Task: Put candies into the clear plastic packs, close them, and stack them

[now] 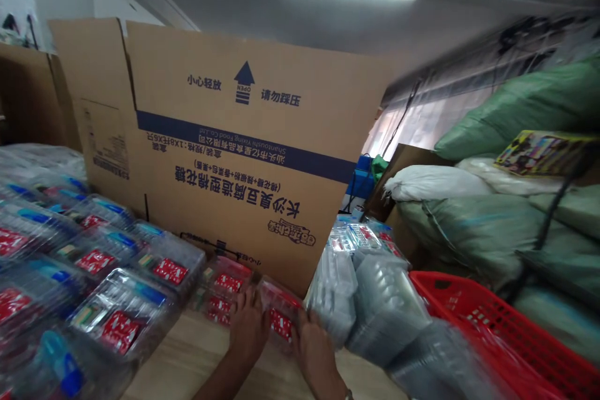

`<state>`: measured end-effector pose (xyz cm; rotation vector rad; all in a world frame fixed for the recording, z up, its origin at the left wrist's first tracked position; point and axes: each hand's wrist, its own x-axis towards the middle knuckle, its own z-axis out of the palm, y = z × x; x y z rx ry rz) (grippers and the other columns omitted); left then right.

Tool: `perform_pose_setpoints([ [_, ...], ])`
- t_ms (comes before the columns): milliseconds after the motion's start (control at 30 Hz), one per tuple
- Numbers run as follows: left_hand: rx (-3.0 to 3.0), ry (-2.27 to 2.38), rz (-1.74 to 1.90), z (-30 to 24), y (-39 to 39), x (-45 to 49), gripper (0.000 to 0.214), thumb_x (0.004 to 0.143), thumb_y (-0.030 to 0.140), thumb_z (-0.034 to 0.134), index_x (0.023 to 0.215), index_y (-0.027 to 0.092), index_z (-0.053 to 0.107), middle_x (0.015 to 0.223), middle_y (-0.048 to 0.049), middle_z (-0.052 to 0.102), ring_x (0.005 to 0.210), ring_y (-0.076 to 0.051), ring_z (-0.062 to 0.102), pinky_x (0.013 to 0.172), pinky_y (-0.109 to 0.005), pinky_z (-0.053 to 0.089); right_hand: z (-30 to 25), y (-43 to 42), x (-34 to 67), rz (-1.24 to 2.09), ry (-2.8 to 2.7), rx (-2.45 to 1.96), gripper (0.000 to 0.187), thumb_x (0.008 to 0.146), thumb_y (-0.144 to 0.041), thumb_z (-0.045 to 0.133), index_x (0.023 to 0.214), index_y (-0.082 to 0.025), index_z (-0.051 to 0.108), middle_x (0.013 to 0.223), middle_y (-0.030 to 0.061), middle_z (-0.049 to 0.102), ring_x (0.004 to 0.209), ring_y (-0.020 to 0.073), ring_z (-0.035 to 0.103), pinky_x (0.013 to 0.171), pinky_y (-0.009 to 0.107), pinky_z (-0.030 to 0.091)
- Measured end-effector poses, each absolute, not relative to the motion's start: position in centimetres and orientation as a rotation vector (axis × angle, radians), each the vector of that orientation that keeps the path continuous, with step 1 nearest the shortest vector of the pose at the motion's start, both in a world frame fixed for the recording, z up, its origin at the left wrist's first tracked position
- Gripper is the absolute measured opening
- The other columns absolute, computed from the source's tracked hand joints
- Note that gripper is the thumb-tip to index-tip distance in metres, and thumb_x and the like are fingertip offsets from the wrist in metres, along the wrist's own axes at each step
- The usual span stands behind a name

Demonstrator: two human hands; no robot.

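Observation:
A clear plastic pack (282, 321) with a red, white-patterned sachet inside lies at the front foot of the cardboard box (220, 156), between my two hands. My left hand (250, 328) is at its left side, fingers bent over the edge and close to a neighbouring stack of similar packs (228, 282). My right hand (315, 350) grips the pack's right edge. Its fingertips are partly hidden and slightly blurred. The box stands upright with its printed text upside down and its upper flaps raised.
Many filled clear packs (171, 270) with blue pieces cover the left side. Nested empty plastic trays (387, 300) stand to the right, beside a red basket (515, 325). Large green sacks (492, 237) are piled beyond it. The wooden tabletop (182, 356) shows in front.

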<state>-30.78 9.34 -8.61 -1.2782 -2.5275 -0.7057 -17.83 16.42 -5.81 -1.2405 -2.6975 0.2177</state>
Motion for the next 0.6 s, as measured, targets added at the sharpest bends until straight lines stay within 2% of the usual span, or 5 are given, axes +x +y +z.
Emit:
perform_pose_setpoints([
  [67,-1.273,-2.500,-0.701,-8.6,9.2,-31.1,0.039,0.085,0.025,0.046,0.119,0.011,0.060,0.128,-0.0182,0.055,0.112,-0.033,0.049,0.091,-0.047,0.041,-5.0,16.4,-18.1,0.133,-2.685,-1.168,0.033,0.087,-0.014,0.041,0.114,-0.013,0.060,0.113,0.0172,0.060,0.101,0.0274,0.060,0.086,0.037,0.047],
  [133,-1.217,-2.474,-0.709,-8.3,9.1,-32.2,0.039,0.087,0.027,0.045,0.122,0.016,0.058,0.132,-0.0155,0.052,0.117,-0.032,0.047,0.095,-0.046,0.039,-4.8,16.9,-18.8,0.169,-2.708,-0.990,0.034,0.088,-0.024,0.045,0.119,-0.015,0.057,0.124,0.0162,0.055,0.114,0.0277,0.052,0.096,0.038,0.041],
  [267,-1.081,-2.519,-0.685,-7.6,9.0,-35.8,0.041,0.089,0.035,0.042,0.124,0.018,0.057,0.139,-0.0130,0.046,0.128,-0.034,0.037,0.103,-0.054,0.029,-5.4,18.7,-21.0,0.271,-2.798,-0.794,0.057,0.084,-0.039,0.053,0.135,-0.017,0.042,0.142,0.0166,0.039,0.131,0.0309,0.035,0.106,0.042,0.029],
  [367,-1.181,-2.600,-0.623,-7.2,8.6,-37.6,0.043,0.089,0.040,0.041,0.122,0.017,0.057,0.134,-0.0124,0.052,0.129,-0.035,0.036,0.103,-0.061,0.023,-5.7,19.8,-22.1,0.308,-2.807,-0.820,0.050,0.083,-0.038,0.052,0.129,-0.018,0.048,0.130,0.0154,0.050,0.122,0.0296,0.044,0.102,0.043,0.032],
  [600,-1.392,-2.615,-0.512,-8.2,5.1,-37.1,0.041,0.086,0.031,0.043,0.121,0.018,0.056,0.133,-0.0124,0.053,0.123,-0.034,0.044,0.103,-0.062,0.024,-5.8,18.9,-21.4,0.322,-2.769,-0.961,0.037,0.081,-0.034,0.049,0.110,-0.012,0.052,0.108,0.0172,0.061,0.105,0.0301,0.055,0.090,0.040,0.040],
])
